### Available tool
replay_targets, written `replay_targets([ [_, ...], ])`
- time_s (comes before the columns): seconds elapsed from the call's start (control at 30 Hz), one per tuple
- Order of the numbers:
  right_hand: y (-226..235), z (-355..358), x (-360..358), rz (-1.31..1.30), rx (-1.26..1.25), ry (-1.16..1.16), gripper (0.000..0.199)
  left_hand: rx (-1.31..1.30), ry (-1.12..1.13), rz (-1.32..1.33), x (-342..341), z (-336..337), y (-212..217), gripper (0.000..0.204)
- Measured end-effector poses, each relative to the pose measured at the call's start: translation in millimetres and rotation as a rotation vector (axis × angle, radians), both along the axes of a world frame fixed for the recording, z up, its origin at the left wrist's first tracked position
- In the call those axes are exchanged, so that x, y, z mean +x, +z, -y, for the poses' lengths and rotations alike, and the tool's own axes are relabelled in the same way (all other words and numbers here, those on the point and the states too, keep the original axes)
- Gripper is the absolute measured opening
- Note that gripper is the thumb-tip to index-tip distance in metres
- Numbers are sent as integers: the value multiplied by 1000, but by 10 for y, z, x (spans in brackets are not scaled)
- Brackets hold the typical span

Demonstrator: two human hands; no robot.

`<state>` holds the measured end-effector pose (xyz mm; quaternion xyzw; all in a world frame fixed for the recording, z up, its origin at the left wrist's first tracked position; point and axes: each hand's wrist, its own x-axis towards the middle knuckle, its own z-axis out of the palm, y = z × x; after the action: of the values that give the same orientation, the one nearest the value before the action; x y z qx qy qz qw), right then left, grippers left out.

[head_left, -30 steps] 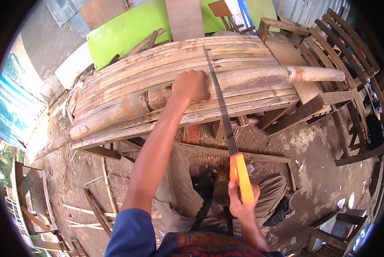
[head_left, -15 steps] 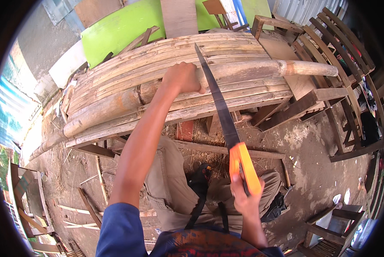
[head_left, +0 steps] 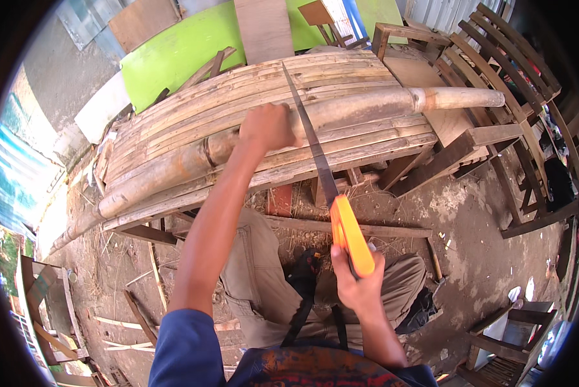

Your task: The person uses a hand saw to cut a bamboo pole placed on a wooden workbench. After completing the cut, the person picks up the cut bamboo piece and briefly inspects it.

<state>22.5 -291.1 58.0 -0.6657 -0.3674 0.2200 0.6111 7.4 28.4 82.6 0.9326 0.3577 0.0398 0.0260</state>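
A long, thick bamboo pole point(head_left: 360, 108) lies across a bench of bamboo slats point(head_left: 193, 113), its ends reaching past both sides. Near the pole's middle, my left hand point(head_left: 267, 128) is closed around it from above. My right hand point(head_left: 359, 278) grips the orange handle of a hand saw point(head_left: 320, 157). The dark blade slants up and away across the pole, just to the right of my left hand, with its tip over the slats beyond. Whether the teeth have cut into the bamboo is hidden.
Wooden frames and slatted seats point(head_left: 496, 71) stand at the right, with a small wooden chair point(head_left: 509, 342) at the lower right. A green panel point(head_left: 180, 58) leans behind the bench. Under it, sticks and a wooden bar point(head_left: 367, 230) lie on the dirt floor point(head_left: 457, 206).
The saw and my right hand have moved up and slightly left, away from my body. My left hand remains on the pole, a little lower in the picture.
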Motion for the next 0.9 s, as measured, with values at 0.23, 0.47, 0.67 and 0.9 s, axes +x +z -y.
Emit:
replay_targets([
  [0.23,173,120,45,-6,-40,-1,21,274,29,195,-46,269,-359,44],
  [0.47,-57,-742,255,-78,4,-37,20,335,-66,132,-5,164,-297,34],
  [0.67,-203,-708,113,-99,82,-16,26,313,-11,100,-74,222,-341,29],
  [0.9,-802,-702,215,-334,272,-60,22,356,-24,262,-7,143,-458,36],
])
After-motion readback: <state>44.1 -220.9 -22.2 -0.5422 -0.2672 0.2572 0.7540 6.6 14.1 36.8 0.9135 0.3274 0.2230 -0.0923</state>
